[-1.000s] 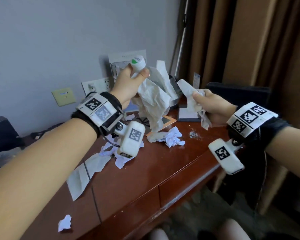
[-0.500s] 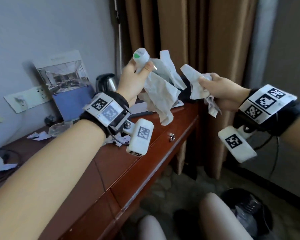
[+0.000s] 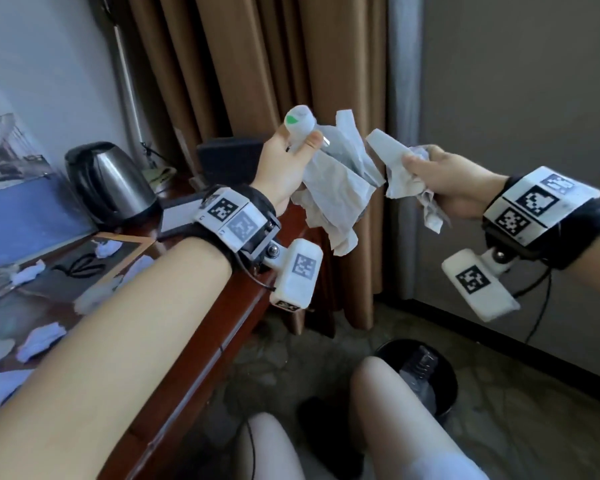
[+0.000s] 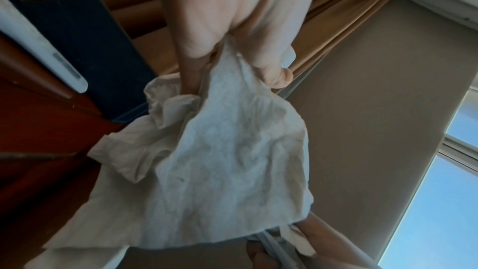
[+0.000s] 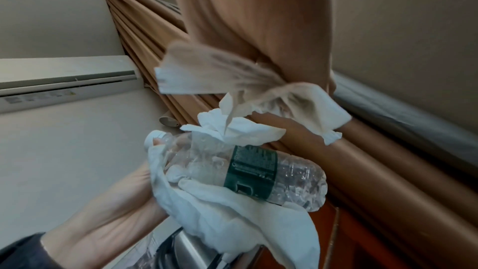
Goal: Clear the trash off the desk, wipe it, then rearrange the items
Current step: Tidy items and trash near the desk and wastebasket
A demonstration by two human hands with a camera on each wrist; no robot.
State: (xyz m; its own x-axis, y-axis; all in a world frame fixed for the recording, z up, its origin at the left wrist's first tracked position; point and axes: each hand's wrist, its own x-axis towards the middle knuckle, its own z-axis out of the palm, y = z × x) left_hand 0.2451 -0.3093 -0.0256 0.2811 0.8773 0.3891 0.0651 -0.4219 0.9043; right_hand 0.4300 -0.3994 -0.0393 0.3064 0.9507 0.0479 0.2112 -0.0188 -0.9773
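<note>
My left hand (image 3: 297, 147) grips a clear plastic bottle (image 5: 271, 169) with a white cap (image 3: 298, 123), together with a bunch of crumpled white tissue (image 3: 333, 199) hanging below it. In the left wrist view that tissue (image 4: 227, 161) fills the middle under the left hand (image 4: 232, 28). My right hand (image 3: 420, 164) grips a smaller wad of tissue (image 3: 394, 168), close to the right of the left hand's bundle. Both hands are in the air just past the right end of the reddish wooden desk (image 3: 222, 323). A black bin (image 3: 445, 375) stands on the floor below them.
Several crumpled tissues (image 3: 40, 337) lie on the desk at the left. A steel kettle (image 3: 108, 181), a framed picture (image 3: 11, 157) and a dark pad stand at the back. Brown curtains (image 3: 257, 64) hang behind the hands. My knees (image 3: 378, 386) are beside the bin, which holds clear plastic.
The view has swung right. Both hands have carried their trash from over the desktop to beyond its right end, and the floor bin has come into view below them.
</note>
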